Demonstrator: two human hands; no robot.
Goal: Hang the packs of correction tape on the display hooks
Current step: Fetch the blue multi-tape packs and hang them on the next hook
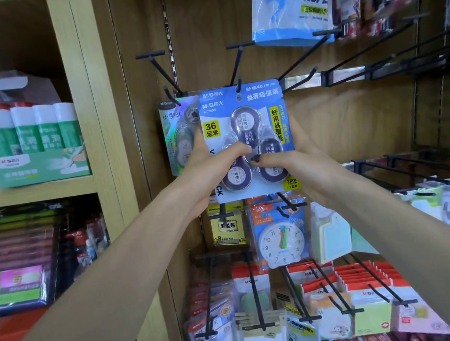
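Hook panel: wooden, black display hooks.
Middle hook: blue correction tape pack.
Left shelf: glue stick box.
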